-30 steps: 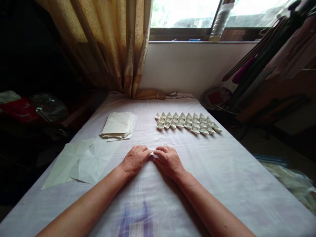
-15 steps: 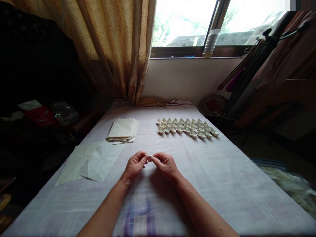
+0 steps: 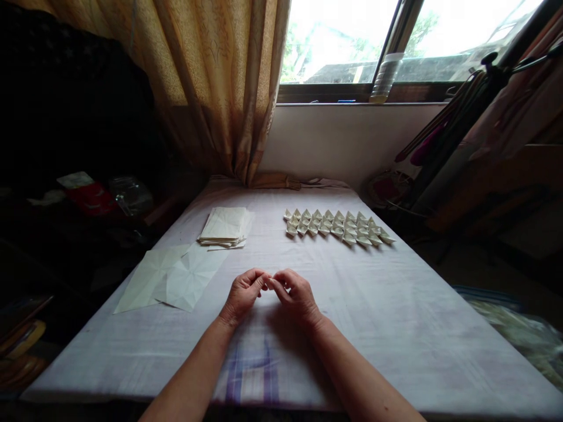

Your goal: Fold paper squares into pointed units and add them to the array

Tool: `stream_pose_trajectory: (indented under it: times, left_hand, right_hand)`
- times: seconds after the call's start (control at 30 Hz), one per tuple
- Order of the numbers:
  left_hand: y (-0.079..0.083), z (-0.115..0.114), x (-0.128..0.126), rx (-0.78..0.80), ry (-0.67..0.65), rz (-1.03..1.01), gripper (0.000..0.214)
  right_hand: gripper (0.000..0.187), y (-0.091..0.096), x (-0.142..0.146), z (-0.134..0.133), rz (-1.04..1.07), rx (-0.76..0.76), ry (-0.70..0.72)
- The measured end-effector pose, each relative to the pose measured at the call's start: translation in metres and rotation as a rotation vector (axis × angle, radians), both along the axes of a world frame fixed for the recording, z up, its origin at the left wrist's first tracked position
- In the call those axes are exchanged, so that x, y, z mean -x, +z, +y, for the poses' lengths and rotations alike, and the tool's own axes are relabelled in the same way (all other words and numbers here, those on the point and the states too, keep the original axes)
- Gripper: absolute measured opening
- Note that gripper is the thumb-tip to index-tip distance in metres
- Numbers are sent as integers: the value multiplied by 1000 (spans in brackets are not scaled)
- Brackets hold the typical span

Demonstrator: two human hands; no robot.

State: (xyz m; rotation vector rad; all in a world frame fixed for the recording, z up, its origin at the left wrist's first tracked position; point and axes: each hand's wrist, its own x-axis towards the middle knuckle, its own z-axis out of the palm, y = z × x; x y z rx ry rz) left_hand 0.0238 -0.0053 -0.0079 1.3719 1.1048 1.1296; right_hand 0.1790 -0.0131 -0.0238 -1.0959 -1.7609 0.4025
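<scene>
My left hand (image 3: 243, 295) and my right hand (image 3: 295, 295) meet at the middle of the cloth-covered table (image 3: 396, 316), fingertips pinched together on a small folded piece of white paper (image 3: 268, 279) that barely shows between them. Both hands are curled and held just above the cloth. Farther back on the right lie rows of several small folded paper boats (image 3: 338, 227). A stack of folded white sheets (image 3: 225, 226) sits back left. Two creased flat sheets (image 3: 173, 276) lie left of my left hand.
A tan curtain (image 3: 220, 88) hangs behind the table beside a window with a plastic bottle (image 3: 386, 75) on the sill. Dark clutter with a red item (image 3: 91, 198) fills the left. Umbrellas and hanging cloth (image 3: 475, 105) crowd the right; a bag (image 3: 519, 334) lies low right.
My hands went from pressing flat on the cloth to lifting the small paper piece and pinching it between the fingertips. The view tilted up slightly.
</scene>
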Motion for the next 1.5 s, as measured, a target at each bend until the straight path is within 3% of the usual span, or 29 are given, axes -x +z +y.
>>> stream_pose_trajectory:
  times: [0.33, 0.6, 1.13, 1.5]
  left_hand:
    - [0, -1, -7, 97, -79, -11, 39]
    - [2, 0, -8, 104, -95, -41, 38]
    - [5, -6, -4, 109, -184, -41, 43]
    - [4, -5, -4, 25, -136, 24, 50]
  right_hand:
    - [25, -2, -2, 4, 159, 173, -52]
    - [32, -1, -5, 5, 151, 295, 56]
    - [36, 1, -9, 1, 73, 302, 158]
    - [37, 3, -5, -4, -38, 235, 182]
